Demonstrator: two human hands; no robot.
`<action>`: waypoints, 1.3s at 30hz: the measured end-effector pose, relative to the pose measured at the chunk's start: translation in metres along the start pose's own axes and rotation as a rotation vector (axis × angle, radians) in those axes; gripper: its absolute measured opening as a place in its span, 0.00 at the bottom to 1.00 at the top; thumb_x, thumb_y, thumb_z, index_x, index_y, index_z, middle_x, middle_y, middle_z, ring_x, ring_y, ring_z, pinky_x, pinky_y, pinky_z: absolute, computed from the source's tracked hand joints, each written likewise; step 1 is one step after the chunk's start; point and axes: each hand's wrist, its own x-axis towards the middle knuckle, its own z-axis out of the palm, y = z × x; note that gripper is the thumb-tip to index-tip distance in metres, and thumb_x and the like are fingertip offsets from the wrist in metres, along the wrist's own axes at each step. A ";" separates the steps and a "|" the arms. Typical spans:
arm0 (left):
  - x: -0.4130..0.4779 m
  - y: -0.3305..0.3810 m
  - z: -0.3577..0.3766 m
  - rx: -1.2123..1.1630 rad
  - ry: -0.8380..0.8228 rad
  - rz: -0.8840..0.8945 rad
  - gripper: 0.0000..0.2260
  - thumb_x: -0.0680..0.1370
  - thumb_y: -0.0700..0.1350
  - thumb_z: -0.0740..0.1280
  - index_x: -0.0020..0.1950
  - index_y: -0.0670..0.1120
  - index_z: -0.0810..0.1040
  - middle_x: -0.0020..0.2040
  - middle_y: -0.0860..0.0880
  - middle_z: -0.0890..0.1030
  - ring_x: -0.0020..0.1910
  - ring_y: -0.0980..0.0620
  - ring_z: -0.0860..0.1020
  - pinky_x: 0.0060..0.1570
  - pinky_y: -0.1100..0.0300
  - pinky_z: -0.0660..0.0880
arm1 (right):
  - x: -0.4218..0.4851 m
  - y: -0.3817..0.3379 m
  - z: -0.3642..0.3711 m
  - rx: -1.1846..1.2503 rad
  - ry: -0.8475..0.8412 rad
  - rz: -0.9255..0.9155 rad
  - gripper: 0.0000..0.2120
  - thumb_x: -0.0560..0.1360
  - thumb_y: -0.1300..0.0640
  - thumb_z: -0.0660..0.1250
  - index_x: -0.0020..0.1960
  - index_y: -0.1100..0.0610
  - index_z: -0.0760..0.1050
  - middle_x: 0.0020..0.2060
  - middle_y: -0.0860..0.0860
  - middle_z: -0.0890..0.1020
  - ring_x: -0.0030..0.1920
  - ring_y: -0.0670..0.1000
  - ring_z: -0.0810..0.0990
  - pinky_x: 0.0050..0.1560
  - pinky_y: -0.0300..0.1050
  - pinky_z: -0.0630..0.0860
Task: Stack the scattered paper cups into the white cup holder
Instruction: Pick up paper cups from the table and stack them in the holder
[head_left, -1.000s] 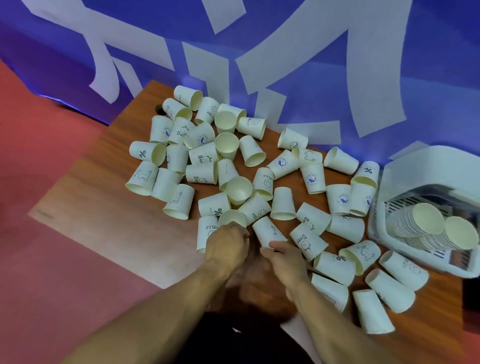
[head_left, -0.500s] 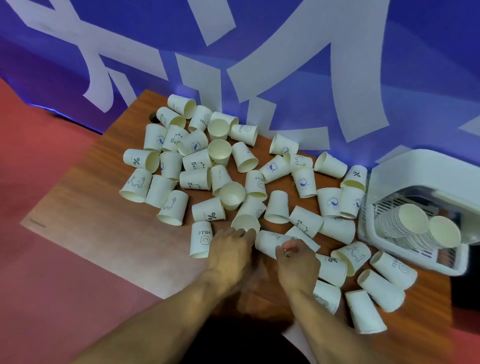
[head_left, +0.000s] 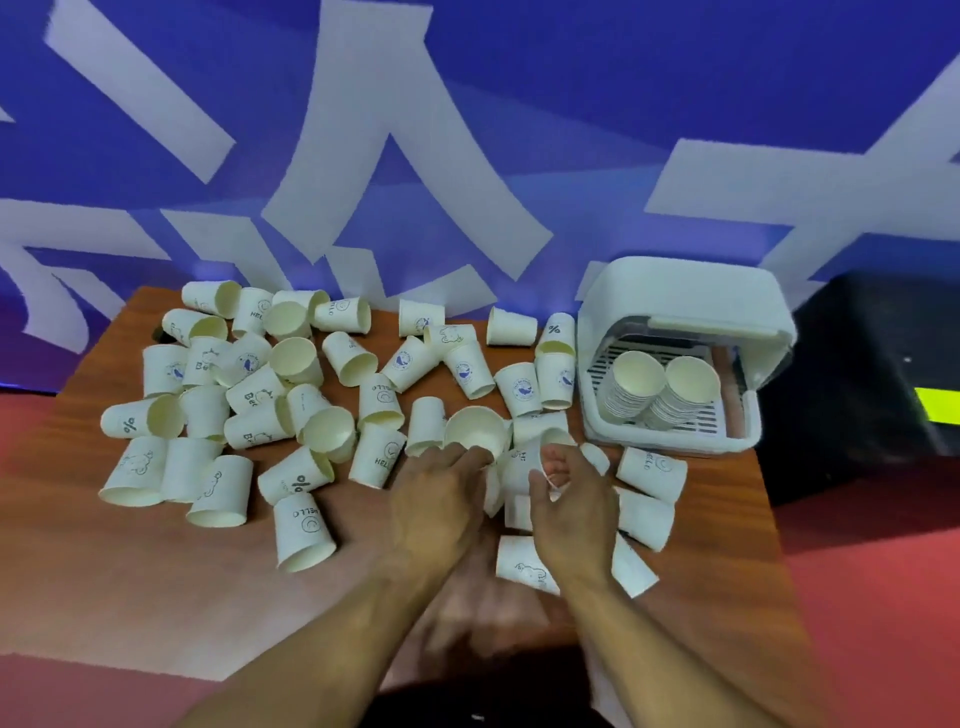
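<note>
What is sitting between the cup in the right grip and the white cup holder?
Only loose cups on the table: several lie between the right grip with its held cup and the white cup holder. The holder's open front shows two stacks. Lifted over them, the path looks clear.

head cam | worn high, faces forward-down | close over table (head_left: 208, 571) | single view

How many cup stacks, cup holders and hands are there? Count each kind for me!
Cup stacks: 2
White cup holder: 1
Hands: 2
Total: 5
</note>
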 end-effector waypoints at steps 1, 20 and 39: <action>0.005 0.010 0.001 0.011 0.004 -0.001 0.06 0.73 0.42 0.69 0.47 0.51 0.81 0.36 0.51 0.78 0.36 0.46 0.76 0.33 0.51 0.72 | 0.005 0.006 -0.008 0.000 0.025 -0.014 0.11 0.73 0.59 0.71 0.54 0.54 0.78 0.43 0.48 0.82 0.45 0.49 0.79 0.47 0.42 0.73; 0.102 0.159 0.062 -0.031 0.056 0.117 0.03 0.77 0.49 0.68 0.49 0.53 0.81 0.44 0.54 0.83 0.42 0.50 0.77 0.40 0.54 0.75 | 0.117 0.078 -0.132 -0.110 0.212 -0.258 0.06 0.71 0.62 0.71 0.45 0.53 0.77 0.39 0.47 0.79 0.43 0.52 0.75 0.41 0.50 0.73; 0.146 0.173 0.101 -0.023 0.017 0.145 0.02 0.77 0.45 0.69 0.49 0.50 0.80 0.44 0.51 0.80 0.40 0.48 0.76 0.38 0.54 0.74 | 0.175 0.123 -0.123 -0.132 0.140 -0.218 0.10 0.69 0.66 0.71 0.44 0.52 0.78 0.37 0.45 0.77 0.41 0.51 0.74 0.36 0.50 0.74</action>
